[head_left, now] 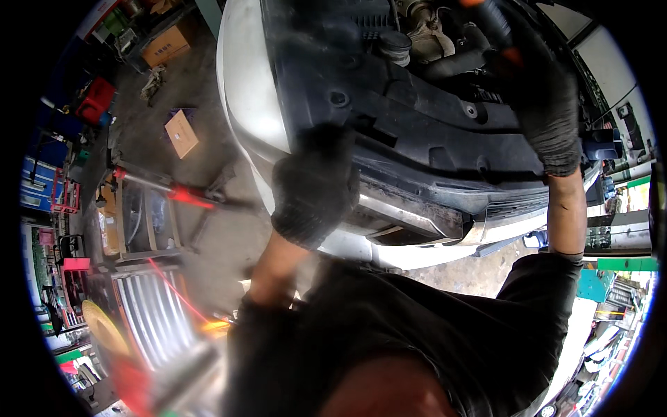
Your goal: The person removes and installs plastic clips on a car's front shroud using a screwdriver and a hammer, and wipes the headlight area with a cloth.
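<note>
Both my hands wear black knit gloves over the open engine bay of a white car. My left hand is at the front edge of the black plastic radiator cover; its fingers are smeared by motion and blend into the dark plastic. Farther right, my right hand reaches over the right side of the bay. It is closed round a black-and-orange tool, long and blurred, whose exact kind I cannot make out. Beyond the cover sit a round black cap and a metal engine part.
The white fender and front bumper curve round the bay. On the floor to the left are a red-handled floor jack, a flat cardboard piece and a cardboard box. A ribbed metallic panel stands at lower left.
</note>
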Tool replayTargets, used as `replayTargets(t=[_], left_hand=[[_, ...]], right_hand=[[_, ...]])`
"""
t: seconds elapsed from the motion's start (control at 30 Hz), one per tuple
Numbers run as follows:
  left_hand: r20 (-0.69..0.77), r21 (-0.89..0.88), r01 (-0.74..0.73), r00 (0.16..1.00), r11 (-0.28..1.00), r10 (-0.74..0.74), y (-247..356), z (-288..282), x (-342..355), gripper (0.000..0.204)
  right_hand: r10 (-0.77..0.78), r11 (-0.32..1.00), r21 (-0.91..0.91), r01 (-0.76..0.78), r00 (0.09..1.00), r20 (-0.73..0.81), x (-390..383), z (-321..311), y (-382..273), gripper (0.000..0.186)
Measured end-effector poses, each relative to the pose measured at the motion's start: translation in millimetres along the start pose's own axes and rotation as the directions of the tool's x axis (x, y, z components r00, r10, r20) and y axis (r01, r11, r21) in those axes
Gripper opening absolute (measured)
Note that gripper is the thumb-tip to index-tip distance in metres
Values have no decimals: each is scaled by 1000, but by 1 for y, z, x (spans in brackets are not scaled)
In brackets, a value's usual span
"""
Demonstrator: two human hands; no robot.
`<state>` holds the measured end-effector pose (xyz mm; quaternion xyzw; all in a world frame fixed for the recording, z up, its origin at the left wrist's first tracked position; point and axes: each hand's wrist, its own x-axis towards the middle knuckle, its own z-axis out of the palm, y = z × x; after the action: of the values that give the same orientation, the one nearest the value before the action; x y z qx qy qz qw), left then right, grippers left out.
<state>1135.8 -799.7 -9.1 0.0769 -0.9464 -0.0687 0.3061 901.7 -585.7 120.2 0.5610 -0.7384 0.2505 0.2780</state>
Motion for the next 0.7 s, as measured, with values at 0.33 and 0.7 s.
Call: replayTargets(t=[0.33,0.7], left_hand=[[-12,-52,27,1000,998,-27,0,2,0,48],[-48,-5,-2,999,1000,2,2,5,0,40]], right_hand=[[-15,958,-258,122,924,383,0,72,-25,37],[-146,939,-270,214,957,249,-7,77,-31,38]])
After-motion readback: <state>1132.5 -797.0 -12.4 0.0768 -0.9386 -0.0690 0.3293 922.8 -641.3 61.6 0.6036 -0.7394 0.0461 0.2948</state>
